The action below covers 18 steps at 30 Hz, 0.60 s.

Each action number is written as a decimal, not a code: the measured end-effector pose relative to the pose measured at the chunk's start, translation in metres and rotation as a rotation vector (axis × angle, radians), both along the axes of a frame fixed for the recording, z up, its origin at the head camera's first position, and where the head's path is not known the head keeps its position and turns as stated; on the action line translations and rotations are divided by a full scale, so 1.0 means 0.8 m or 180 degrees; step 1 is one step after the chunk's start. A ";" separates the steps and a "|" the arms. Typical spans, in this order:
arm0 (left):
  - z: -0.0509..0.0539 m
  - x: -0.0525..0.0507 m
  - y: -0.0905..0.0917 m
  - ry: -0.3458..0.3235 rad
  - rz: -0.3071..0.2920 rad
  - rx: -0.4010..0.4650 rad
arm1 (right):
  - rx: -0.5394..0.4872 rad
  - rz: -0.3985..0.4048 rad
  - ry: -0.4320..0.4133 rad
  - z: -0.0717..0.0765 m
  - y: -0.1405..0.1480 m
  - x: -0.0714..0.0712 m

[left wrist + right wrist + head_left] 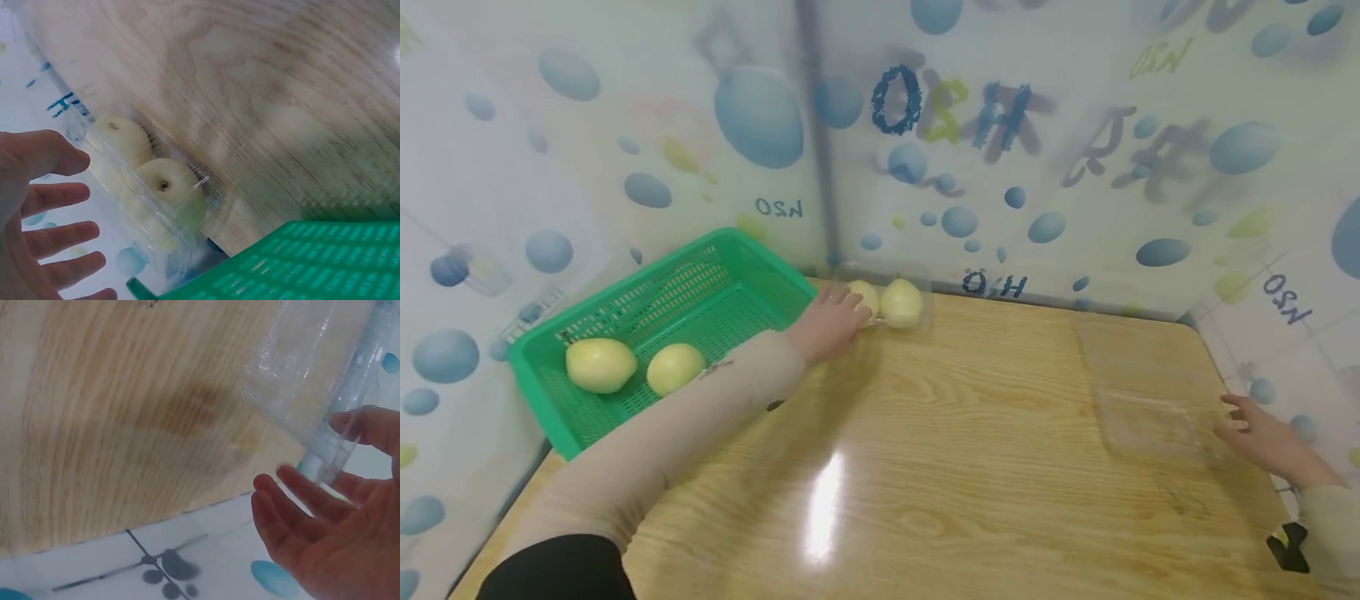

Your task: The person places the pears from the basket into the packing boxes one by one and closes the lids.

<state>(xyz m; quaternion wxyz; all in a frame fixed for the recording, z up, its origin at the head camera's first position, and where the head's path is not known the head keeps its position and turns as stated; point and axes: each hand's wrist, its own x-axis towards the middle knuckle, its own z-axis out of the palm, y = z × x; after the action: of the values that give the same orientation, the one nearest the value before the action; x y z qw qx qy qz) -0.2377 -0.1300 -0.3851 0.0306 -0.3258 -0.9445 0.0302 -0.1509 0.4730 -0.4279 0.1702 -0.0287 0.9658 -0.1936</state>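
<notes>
Two pale yellow pears (902,303) sit in a clear plastic box (175,232) against the back wall. Beside that box, my left hand (831,323) is reached out, and the left wrist view shows its fingers spread apart with nothing between them. At the right of the table is another clear plastic box (1150,417), lid folded open, with no fruit visible inside. My right hand (1262,437) holds it at its right edge; in the right wrist view the corner lies between thumb and fingers.
A green perforated basket (546,408) stands at the left with two more pears (601,365) in it, partly behind my left forearm. The wooden table (970,467) meets a wall sheet (865,167) printed with blue drops.
</notes>
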 end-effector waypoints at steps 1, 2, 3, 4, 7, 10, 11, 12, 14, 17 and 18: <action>0.002 0.004 -0.001 -0.0020 -0.0024 0.0004 | 0.0015 0.0045 -0.0013 -0.001 0.000 -0.001; 0.005 0.007 -0.002 -0.0043 -0.0038 0.0009 | 0.0020 0.0081 -0.0018 -0.001 0.000 -0.001; 0.007 0.011 -0.004 -0.0059 -0.0052 0.0017 | 0.0008 0.0102 -0.0023 -0.002 0.000 -0.001; 0.009 0.014 -0.004 -0.0077 -0.0059 0.0018 | 0.0012 0.0093 -0.0005 -0.002 -0.001 0.000; 0.010 0.020 -0.007 -0.0082 -0.0094 -0.0030 | -0.0055 0.0096 0.0072 -0.003 -0.006 0.002; 0.006 0.025 -0.010 -0.0085 -0.0110 -0.0094 | -0.0230 0.0101 0.0149 -0.004 -0.014 0.005; 0.005 0.026 -0.011 -0.0085 -0.0117 -0.0117 | -0.0297 0.0096 0.0152 -0.005 -0.017 0.005; 0.004 0.028 -0.012 -0.0090 -0.0119 -0.0127 | -0.0370 0.0087 0.0137 -0.005 -0.020 0.006; 0.003 0.031 -0.013 -0.0061 -0.0151 -0.0136 | -0.0519 0.0068 0.0063 -0.007 -0.026 0.007; 0.001 0.035 -0.014 -0.0006 -0.0200 -0.0100 | -0.0609 0.0050 0.0011 -0.009 -0.035 0.009; 0.000 0.036 -0.014 0.0014 -0.0221 -0.0081 | -0.0640 0.0057 -0.0002 -0.009 -0.038 0.010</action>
<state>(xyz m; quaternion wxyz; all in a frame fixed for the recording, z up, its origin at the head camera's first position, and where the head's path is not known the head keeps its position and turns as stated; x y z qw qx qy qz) -0.2089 -0.1415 -0.3848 0.0296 -0.3586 -0.9321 0.0418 -0.1432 0.4426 -0.4353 0.1684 -0.0542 0.9411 -0.2881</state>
